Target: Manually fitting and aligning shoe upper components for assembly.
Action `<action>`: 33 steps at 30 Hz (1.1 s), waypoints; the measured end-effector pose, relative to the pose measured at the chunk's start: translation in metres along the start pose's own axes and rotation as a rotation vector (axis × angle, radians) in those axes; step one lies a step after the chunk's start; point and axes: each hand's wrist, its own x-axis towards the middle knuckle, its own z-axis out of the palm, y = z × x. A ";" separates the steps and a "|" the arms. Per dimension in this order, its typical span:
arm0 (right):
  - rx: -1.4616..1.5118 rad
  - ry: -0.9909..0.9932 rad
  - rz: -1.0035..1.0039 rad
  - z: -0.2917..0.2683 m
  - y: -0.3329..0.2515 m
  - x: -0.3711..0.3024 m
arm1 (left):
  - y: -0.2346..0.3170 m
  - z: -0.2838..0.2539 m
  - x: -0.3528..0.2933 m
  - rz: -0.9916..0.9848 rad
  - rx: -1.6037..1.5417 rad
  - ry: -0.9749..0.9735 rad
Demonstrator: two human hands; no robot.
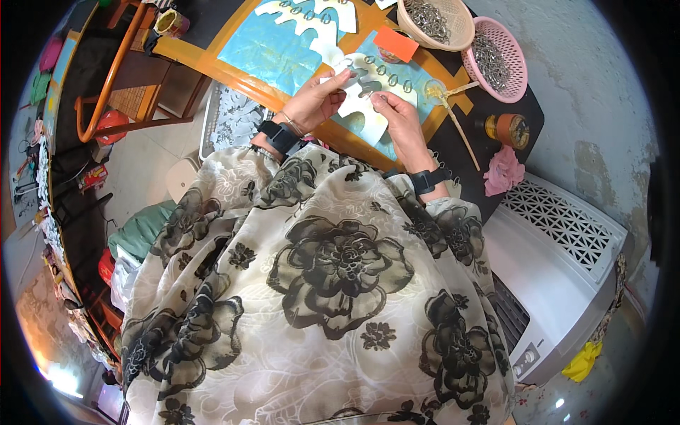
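Note:
Over the near edge of the table, my left hand (313, 105) has its thumb and fingers pinched on a small grey piece (349, 73). Facing it, my right hand (402, 122) pinches with thumb and forefinger; what lies between these fingertips is too small to make out. Beneath both hands is a white scalloped piece (363, 122) smeared with yellow. Oval metal rings (382, 70) sit in a row beside my right hand. A similar scalloped piece with rings (309, 14) lies farther off, on a blue sheet (258, 49) edged with brown tape.
At the far right stand a cream basket (459, 41) and a pink basket (523, 67), both holding metal rings. An orange card (397, 44), a gluey brush (453, 117), an amber jar (511, 131) and a pink cloth (504, 171) lie around. A white appliance (538, 269) stands right; a crate (211, 120) left.

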 end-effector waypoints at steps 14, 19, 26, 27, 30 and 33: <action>0.315 0.133 0.060 0.026 -0.017 0.012 | -0.005 0.028 -0.012 -0.001 0.384 0.043; 0.342 0.129 0.036 0.027 -0.019 0.012 | -0.011 0.039 -0.007 0.124 0.335 0.181; 0.382 0.116 0.018 0.031 -0.023 0.013 | -0.021 0.029 0.009 0.231 0.345 0.355; 0.369 0.120 0.036 0.029 -0.023 0.012 | -0.019 0.029 0.009 0.237 0.362 0.340; 0.345 0.124 0.032 0.028 -0.021 0.012 | -0.016 0.034 0.006 0.267 0.358 0.331; 0.311 0.136 0.013 0.026 -0.019 0.013 | -0.014 0.038 0.003 0.295 0.321 0.315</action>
